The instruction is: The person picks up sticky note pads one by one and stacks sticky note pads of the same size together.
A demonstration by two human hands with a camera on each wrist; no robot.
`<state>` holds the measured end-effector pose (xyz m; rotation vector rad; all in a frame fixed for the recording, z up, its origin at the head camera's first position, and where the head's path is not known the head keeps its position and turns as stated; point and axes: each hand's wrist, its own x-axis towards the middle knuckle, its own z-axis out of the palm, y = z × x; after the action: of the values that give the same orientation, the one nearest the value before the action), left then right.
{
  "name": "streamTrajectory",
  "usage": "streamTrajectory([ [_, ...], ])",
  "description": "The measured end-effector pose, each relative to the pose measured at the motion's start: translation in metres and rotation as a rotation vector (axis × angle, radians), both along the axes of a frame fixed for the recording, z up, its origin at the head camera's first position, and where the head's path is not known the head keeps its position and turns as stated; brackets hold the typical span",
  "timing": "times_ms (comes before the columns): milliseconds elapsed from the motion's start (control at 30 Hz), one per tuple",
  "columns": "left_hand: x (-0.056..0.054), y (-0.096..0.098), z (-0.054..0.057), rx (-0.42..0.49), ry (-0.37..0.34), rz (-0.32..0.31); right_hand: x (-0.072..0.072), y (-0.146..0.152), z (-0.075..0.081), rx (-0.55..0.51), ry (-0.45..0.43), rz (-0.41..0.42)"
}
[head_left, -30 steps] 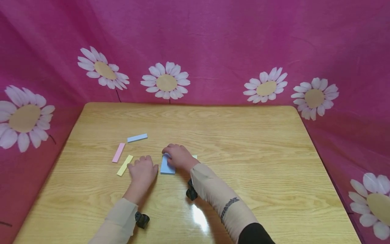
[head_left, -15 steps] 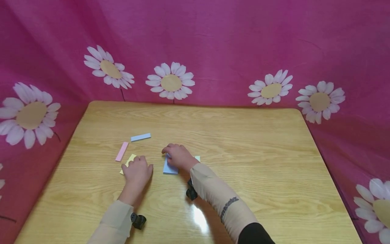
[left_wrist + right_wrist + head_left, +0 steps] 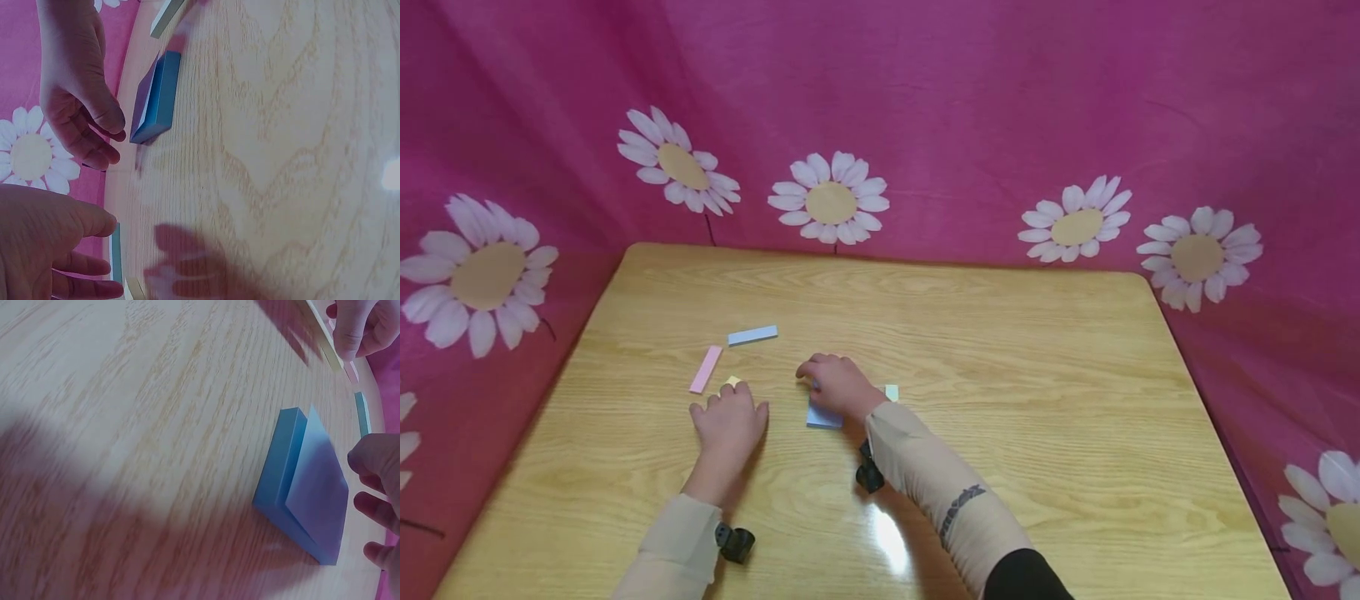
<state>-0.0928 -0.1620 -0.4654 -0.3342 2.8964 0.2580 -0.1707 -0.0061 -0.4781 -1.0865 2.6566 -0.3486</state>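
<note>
The left hand (image 3: pixel 727 425) hovers over a yellow strip-shaped sticky note pad (image 3: pixel 733 381), covering most of it in the head view. Its fingers look extended in the left wrist view, with nothing between them. A blue sticky note pad (image 3: pixel 823 417) lies under the right hand (image 3: pixel 841 387), partly hidden by it. In the right wrist view the blue pad's top sheet (image 3: pixel 320 481) stands slightly raised along one edge. The right hand's loosely bent fingers (image 3: pixel 375 509) are beside that pad, apart from it and holding nothing.
A pink strip pad (image 3: pixel 706 369) and a light blue strip pad (image 3: pixel 752 335) lie beyond the left hand. A pale green pad (image 3: pixel 892 392) shows just right of the right hand. The wooden table (image 3: pixel 1000 350) meets a pink flowered cloth (image 3: pixel 940 125) behind.
The left hand has shifted left, from beside the yellow strip pad to over it. The right hand stays above the blue pad. The head view has turned slightly.
</note>
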Motion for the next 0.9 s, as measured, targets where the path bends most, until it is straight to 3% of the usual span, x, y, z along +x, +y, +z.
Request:
streamTrajectory([
  [433, 0.004, -0.013, -0.002, -0.013, 0.065, 0.035, 0.001, -0.01, -0.001, -0.02, -0.009, 0.005],
  [900, 0.008, -0.027, -0.006, 0.004, 0.014, 0.136, 0.003, -0.02, -0.002, -0.05, 0.025, 0.029],
])
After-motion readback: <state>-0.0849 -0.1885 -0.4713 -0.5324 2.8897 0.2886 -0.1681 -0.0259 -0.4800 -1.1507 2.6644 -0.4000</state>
